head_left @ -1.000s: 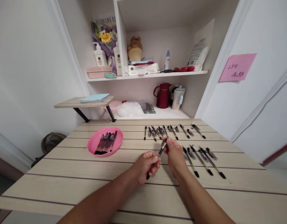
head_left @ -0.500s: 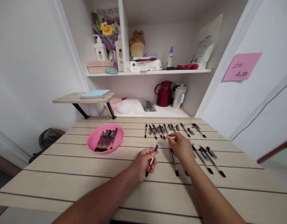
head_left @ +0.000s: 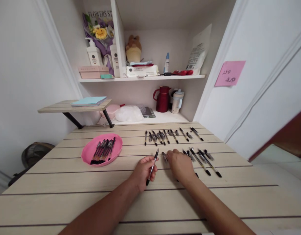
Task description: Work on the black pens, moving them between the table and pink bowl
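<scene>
My left hand (head_left: 142, 170) is closed round a black pen (head_left: 152, 164), which tilts up and away from me, uncapped tip end toward the far rows. My right hand (head_left: 181, 164) lies knuckles up on the table (head_left: 67, 182), fingers curled, its fingertips pinched at a short pen piece (head_left: 164, 157) that sticks out to the left. One row of several pens and caps (head_left: 170, 135) lies farther back. A second row of pens (head_left: 201, 158) lies just right of my right hand. A pink tray (head_left: 119, 147) on the left holds several black pens (head_left: 102, 150).
Behind the table are a small raised shelf (head_left: 67, 107) with a blue notebook, a red jug (head_left: 162, 99) and a white cup. A higher shelf carries bottles, a box and a plush toy. A pink note (head_left: 229, 73) sticks to the right wall.
My hands were together on one pen; the right hand pulled away, reached toward the far row, then came down onto the table. The left hand keeps the pen. The view swung right.
</scene>
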Tool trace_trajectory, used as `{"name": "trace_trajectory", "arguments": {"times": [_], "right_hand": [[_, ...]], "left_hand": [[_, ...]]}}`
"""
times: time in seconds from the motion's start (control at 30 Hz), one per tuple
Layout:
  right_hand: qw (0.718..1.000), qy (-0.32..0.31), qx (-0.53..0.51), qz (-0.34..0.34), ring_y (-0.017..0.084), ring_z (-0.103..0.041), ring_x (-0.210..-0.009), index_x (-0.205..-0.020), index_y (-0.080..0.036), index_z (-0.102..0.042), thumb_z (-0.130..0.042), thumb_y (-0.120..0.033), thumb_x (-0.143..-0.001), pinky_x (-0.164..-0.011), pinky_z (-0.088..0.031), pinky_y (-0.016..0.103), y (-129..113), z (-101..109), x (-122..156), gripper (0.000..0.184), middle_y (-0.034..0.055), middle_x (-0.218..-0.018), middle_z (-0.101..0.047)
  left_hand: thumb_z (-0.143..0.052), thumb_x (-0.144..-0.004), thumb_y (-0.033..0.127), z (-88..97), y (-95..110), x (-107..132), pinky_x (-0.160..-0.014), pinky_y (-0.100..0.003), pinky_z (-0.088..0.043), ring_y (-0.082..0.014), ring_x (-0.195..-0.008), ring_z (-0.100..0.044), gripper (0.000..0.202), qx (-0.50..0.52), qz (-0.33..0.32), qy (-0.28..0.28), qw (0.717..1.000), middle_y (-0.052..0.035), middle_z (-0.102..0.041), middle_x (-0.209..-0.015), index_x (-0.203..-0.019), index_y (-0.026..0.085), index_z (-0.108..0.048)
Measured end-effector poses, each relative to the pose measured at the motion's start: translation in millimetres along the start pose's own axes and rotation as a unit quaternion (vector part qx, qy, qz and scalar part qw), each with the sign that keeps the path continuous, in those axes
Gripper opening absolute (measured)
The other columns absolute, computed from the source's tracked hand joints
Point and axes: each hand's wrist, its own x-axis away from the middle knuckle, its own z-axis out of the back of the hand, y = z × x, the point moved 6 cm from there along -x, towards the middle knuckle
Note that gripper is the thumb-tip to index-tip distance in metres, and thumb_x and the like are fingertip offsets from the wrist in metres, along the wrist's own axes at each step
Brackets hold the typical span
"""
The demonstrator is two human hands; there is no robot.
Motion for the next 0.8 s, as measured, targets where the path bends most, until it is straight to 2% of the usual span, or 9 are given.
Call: {"name": "trace_trajectory", "arguments": {"times": [0.1, 0.17, 0.2, 0.27, 0.33, 0.37, 0.53, 0.63, 0.8], "right_hand": [[0.996, 0.019, -0.086, -0.029, 0.016, -0.059, -0.065, -0.072, -0.017, -0.06, -0.039, -0.024, -0.083, -0.054, -0.033, 0.024, 19.2, 6.1, 4.1, 0.025, 0.0084, -0.075, -0.062], [0.973, 0.016, -0.22, -0.069, 0.015, -0.056, -0.059, -0.067, -0.018, -0.059, -0.043, -0.03, -0.081, -0.053, -0.033, 0.024, 29.2, 6.1, 0.5, 0.025, 0.0045, -0.065, -0.061], [0.949, 0.004, -0.304, -0.09, 0.015, -0.054, -0.055, -0.064, -0.019, -0.057, -0.044, -0.035, -0.079, -0.051, -0.033, 0.024, 30.4, 3.9, -2.2, 0.026, 0.0022, -0.058, -0.058], [0.874, -0.035, -0.468, -0.125, 0.013, -0.049, -0.047, -0.06, -0.019, -0.053, -0.046, -0.044, -0.076, -0.047, -0.032, 0.024, 22.9, -4.1, -7.2, 0.031, -0.0012, -0.05, -0.053], [0.796, -0.07, -0.583, -0.149, 0.011, -0.044, -0.043, -0.058, -0.019, -0.051, -0.048, -0.051, -0.072, -0.043, -0.03, 0.023, 6.9, -13.1, -9.6, 0.036, -0.0025, -0.048, -0.051], [0.768, -0.079, -0.617, -0.153, 0.01, -0.043, -0.042, -0.057, -0.019, -0.05, -0.05, -0.053, -0.07, -0.042, -0.029, 0.023, -1.6, -16.8, -10.0, 0.036, -0.0031, -0.047, -0.05], [0.707, -0.043, -0.692, -0.141, 0.007, -0.036, -0.04, -0.054, -0.017, -0.052, -0.066, -0.047, -0.06, -0.043, -0.026, 0.022, -21.2, -31.9, -9.1, 0.033, -0.006, -0.042, -0.045], [0.65, -0.058, -0.744, -0.141, 0.006, -0.035, -0.039, -0.058, -0.016, -0.056, -0.069, -0.046, -0.057, -0.041, -0.025, 0.021, -23.3, -39.3, -6.7, 0.033, -0.0057, -0.042, -0.046], [0.558, -0.114, -0.815, -0.106, 0.009, -0.045, -0.041, -0.076, -0.014, -0.062, -0.067, -0.046, -0.061, -0.044, -0.034, 0.023, -32.1, -27.9, -2.1, 0.036, -0.0012, -0.051, -0.055]], "left_hand": [[-0.057, -0.069, 0.032, -1.4, -0.1, 0.5, -0.037, -0.018, -0.022, -0.0041, -0.034, -0.039, 0.032, 0.0, 0.003, 0.005, 1.0, 0.0044, -0.05, -0.054, -0.094, 0.014, -0.053], [-0.059, -0.067, 0.033, -3.8, -1.1, 1.0, -0.037, -0.018, -0.023, -0.0044, -0.035, -0.04, 0.033, -0.001, 0.009, -0.001, 1.0, 0.0043, -0.051, -0.054, -0.093, 0.014, -0.053], [-0.059, -0.067, 0.034, -5.1, -1.7, 1.2, -0.037, -0.018, -0.023, -0.0045, -0.035, -0.04, 0.033, -0.001, 0.011, -0.006, 1.0, 0.0043, -0.051, -0.055, -0.093, 0.015, -0.053], [-0.06, -0.066, 0.033, -7.4, -2.6, 1.6, -0.037, -0.018, -0.024, -0.0048, -0.035, -0.041, 0.032, -0.001, 0.012, -0.012, 1.0, 0.0042, -0.051, -0.055, -0.091, 0.015, -0.052], [-0.059, -0.066, 0.032, -8.6, -3.8, 1.7, -0.037, -0.018, -0.025, -0.0051, -0.036, -0.043, 0.029, -0.002, 0.011, -0.014, 1.0, 0.0042, -0.052, -0.056, -0.088, 0.016, -0.05], [-0.059, -0.066, 0.032, -8.8, -4.6, 1.7, -0.037, -0.018, -0.026, -0.0054, -0.036, -0.043, 0.027, -0.003, 0.01, -0.014, 1.0, 0.0042, -0.052, -0.057, -0.087, 0.017, -0.049], [-0.057, -0.069, 0.039, -8.1, -7.7, -0.1, -0.036, -0.017, -0.029, -0.0058, -0.036, -0.045, 0.026, -0.012, -0.005, -0.012, 1.0, 0.0044, -0.052, -0.058, -0.079, 0.018, -0.044], [-0.055, -0.071, 0.042, -8.0, -7.5, -0.8, -0.033, -0.017, -0.025, -0.0042, -0.031, -0.038, 0.027, -0.018, -0.011, -0.017, 1.0, 0.0052, -0.05, -0.054, -0.076, 0.018, -0.043], [-0.048, -0.076, 0.042, -16.6, -8.0, 2.2, -0.032, -0.016, -0.018, -0.0025, -0.029, -0.031, 0.026, 0.033, 0.046, -0.103, 0.993, 0.0041, -0.05, -0.053, -0.08, 0.017, -0.046]]}}
